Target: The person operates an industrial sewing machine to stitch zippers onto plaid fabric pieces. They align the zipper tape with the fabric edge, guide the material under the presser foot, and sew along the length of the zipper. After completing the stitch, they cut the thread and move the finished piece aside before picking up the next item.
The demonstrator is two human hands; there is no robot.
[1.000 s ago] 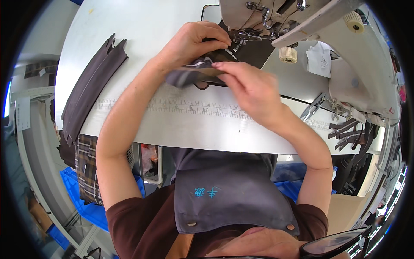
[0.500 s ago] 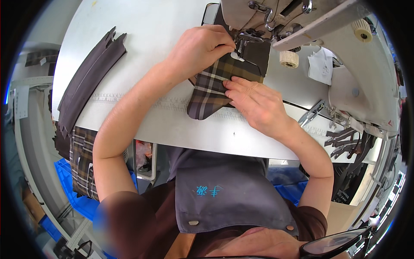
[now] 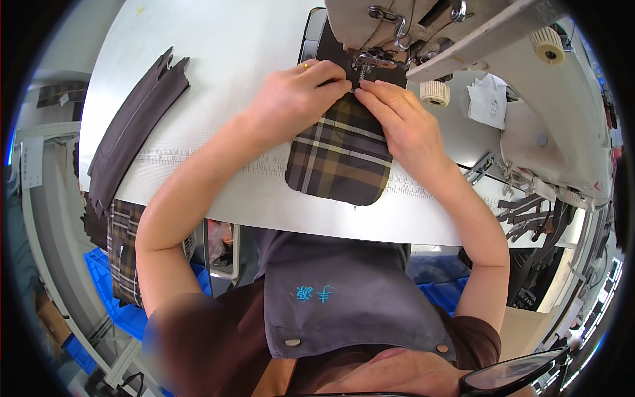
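Observation:
A plaid fabric piece (image 3: 340, 162) in brown, black and white lies on the white table in front of the sewing machine (image 3: 390, 26), its rounded end toward me. Dark fabric (image 3: 331, 46) extends behind it under the machine head. Just left of the presser foot (image 3: 364, 66), my left hand (image 3: 291, 102) has thumb and fingers closed on the plaid piece's far edge. My right hand (image 3: 410, 126) pinches the same edge from the right, fingertips close to the left ones. Its thumb is hidden.
Dark curved fabric strips (image 3: 135, 122) lie on the table's left. A printed ruler strip (image 3: 254, 164) crosses the table. Small metal snips (image 3: 479, 167) and several dark zipper-like strips (image 3: 526, 215) lie at right, below a white paper (image 3: 487, 100). Blue bins (image 3: 122, 314) stand below.
The plaid piece has turned and spread flat, its rounded end now facing me. My right hand has moved up from its middle to the far edge. My left hand has shifted slightly left and nearer.

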